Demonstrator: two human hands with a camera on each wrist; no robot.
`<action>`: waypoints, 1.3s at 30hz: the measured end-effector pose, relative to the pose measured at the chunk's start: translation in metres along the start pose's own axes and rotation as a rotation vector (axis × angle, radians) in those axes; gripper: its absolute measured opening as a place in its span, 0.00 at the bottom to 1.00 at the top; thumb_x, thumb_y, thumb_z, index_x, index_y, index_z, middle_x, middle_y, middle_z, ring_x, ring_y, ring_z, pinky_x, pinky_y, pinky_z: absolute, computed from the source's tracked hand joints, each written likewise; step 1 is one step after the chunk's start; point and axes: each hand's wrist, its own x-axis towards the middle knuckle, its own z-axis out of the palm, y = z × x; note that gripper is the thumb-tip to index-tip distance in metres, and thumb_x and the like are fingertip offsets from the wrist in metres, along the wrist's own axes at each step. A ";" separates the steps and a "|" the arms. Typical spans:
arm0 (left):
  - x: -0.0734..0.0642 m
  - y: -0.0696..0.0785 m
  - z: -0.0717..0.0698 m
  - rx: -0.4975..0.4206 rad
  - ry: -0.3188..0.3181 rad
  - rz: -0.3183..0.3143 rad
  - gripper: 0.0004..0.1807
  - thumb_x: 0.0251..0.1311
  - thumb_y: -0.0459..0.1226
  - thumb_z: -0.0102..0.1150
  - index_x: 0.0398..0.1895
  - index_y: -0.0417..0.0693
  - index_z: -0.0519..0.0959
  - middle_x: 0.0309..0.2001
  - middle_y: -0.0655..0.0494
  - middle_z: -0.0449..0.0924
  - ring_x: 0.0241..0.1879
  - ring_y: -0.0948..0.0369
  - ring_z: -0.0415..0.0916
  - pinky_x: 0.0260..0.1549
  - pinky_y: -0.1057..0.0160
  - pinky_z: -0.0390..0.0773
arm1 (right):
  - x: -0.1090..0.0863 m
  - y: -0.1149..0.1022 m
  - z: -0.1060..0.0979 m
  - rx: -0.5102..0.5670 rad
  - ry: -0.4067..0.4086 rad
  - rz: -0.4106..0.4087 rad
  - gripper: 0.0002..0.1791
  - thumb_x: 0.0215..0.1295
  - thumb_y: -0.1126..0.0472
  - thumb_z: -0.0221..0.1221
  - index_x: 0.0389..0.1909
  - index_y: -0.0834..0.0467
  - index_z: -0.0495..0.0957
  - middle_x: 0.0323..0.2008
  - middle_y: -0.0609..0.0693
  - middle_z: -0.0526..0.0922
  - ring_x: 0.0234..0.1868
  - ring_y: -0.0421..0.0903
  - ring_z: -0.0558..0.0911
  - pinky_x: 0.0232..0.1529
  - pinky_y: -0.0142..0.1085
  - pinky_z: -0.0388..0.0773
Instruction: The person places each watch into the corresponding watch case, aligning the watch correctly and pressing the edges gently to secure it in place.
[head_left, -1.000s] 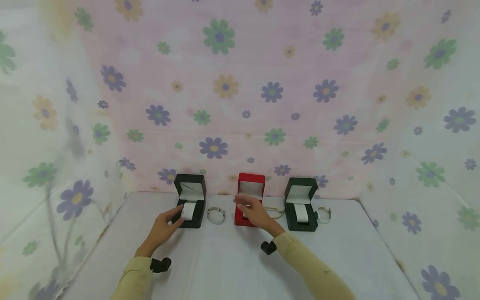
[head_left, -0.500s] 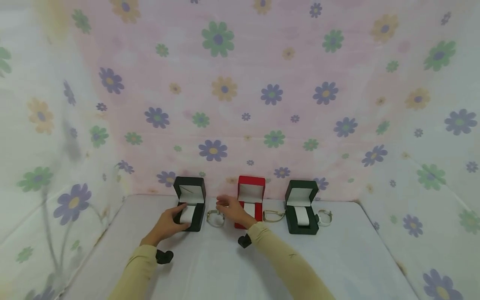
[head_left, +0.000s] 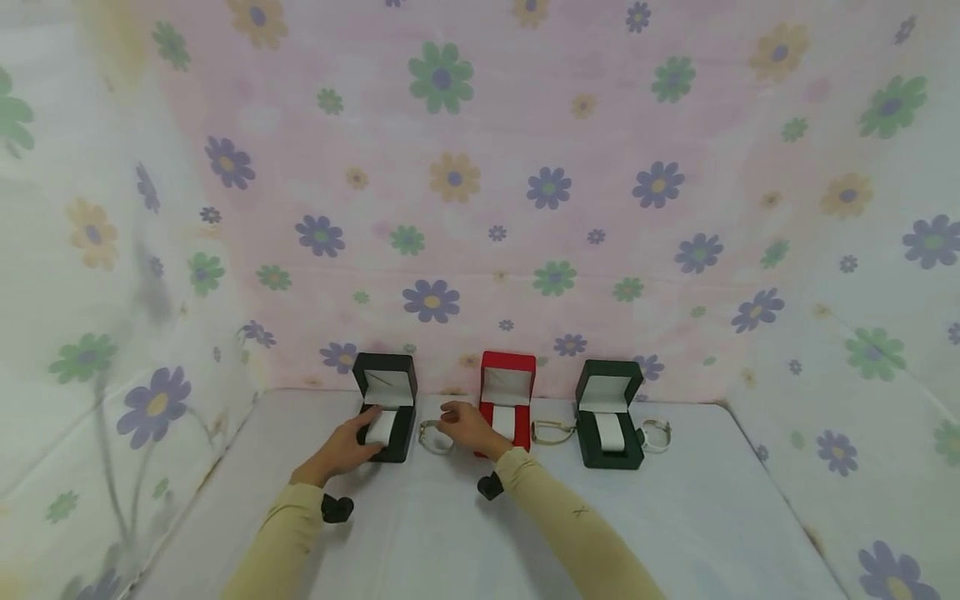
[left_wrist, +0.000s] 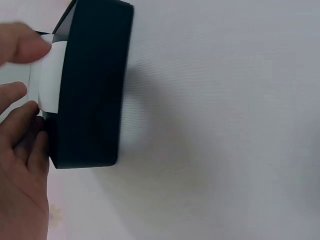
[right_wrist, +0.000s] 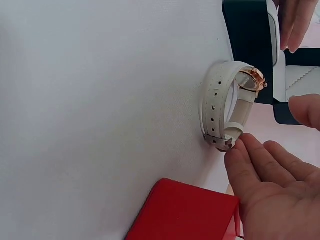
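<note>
At the left, my left hand (head_left: pixel 345 450) reaches into an open dark green watch box (head_left: pixel 402 435). Its thumb and fingers lie at opposite ends of the white cushion (left_wrist: pixel 51 77) inside. Just right of that box stands a white-strapped wristwatch (right_wrist: pixel 217 102) with a rose-gold case, its strap buckled into a loop. My right hand (head_left: pixel 468 427) is beside the watch, in front of the open red watch box (head_left: pixel 507 362). In the right wrist view its fingertips touch the strap near the buckle, while the thumb stays apart from the watch.
A gold-toned watch (head_left: pixel 552 432) lies between the red box and another open dark green box (head_left: pixel 609 457) with a white cushion. Farther right is a white watch (head_left: pixel 657 436). Flowered cloth (head_left: pixel 480 250) hangs behind the white table (head_left: pixel 420 542).
My right hand has moved left from over the red box to the white-strapped watch. My left hand has stayed at the left box, its thumb shifting slightly along the cushion.
</note>
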 end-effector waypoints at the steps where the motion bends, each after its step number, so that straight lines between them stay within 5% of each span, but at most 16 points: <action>1: 0.001 0.002 -0.001 0.003 -0.003 -0.009 0.40 0.61 0.32 0.64 0.75 0.30 0.60 0.72 0.26 0.60 0.70 0.30 0.60 0.66 0.32 0.65 | 0.000 0.000 0.000 0.007 -0.003 0.002 0.26 0.72 0.60 0.58 0.65 0.71 0.71 0.56 0.63 0.82 0.58 0.56 0.81 0.60 0.49 0.81; 5: 0.003 0.004 -0.003 0.018 -0.015 -0.012 0.38 0.61 0.30 0.64 0.73 0.28 0.61 0.70 0.23 0.63 0.68 0.30 0.64 0.64 0.32 0.68 | 0.002 0.002 0.001 0.015 -0.002 0.000 0.25 0.72 0.60 0.58 0.64 0.71 0.72 0.56 0.63 0.82 0.58 0.57 0.81 0.60 0.49 0.81; 12: 0.011 -0.001 -0.004 0.066 -0.037 0.078 0.38 0.58 0.27 0.64 0.71 0.22 0.61 0.69 0.22 0.63 0.68 0.29 0.63 0.66 0.32 0.65 | 0.003 0.000 0.005 -0.049 0.008 -0.014 0.23 0.69 0.67 0.59 0.62 0.74 0.72 0.55 0.65 0.82 0.56 0.58 0.82 0.61 0.49 0.80; 22: 0.014 0.007 -0.003 0.094 -0.022 0.063 0.35 0.58 0.24 0.63 0.69 0.22 0.64 0.65 0.21 0.67 0.65 0.29 0.65 0.65 0.32 0.67 | 0.005 0.006 0.000 -0.069 -0.010 -0.091 0.22 0.64 0.68 0.63 0.57 0.73 0.75 0.53 0.61 0.84 0.53 0.50 0.84 0.58 0.41 0.82; 30: 0.015 0.007 0.001 0.112 0.011 0.092 0.34 0.55 0.23 0.66 0.66 0.23 0.68 0.63 0.23 0.70 0.63 0.29 0.68 0.63 0.34 0.69 | 0.006 0.003 0.005 -0.060 0.032 0.001 0.20 0.62 0.73 0.63 0.55 0.74 0.76 0.51 0.65 0.84 0.53 0.57 0.83 0.57 0.47 0.83; 39: 0.016 0.002 0.000 0.138 0.042 0.094 0.33 0.55 0.23 0.67 0.65 0.25 0.70 0.62 0.25 0.73 0.63 0.31 0.70 0.63 0.35 0.71 | 0.009 0.002 0.010 -0.048 0.047 -0.015 0.19 0.60 0.74 0.65 0.53 0.73 0.78 0.46 0.62 0.85 0.47 0.54 0.84 0.50 0.45 0.86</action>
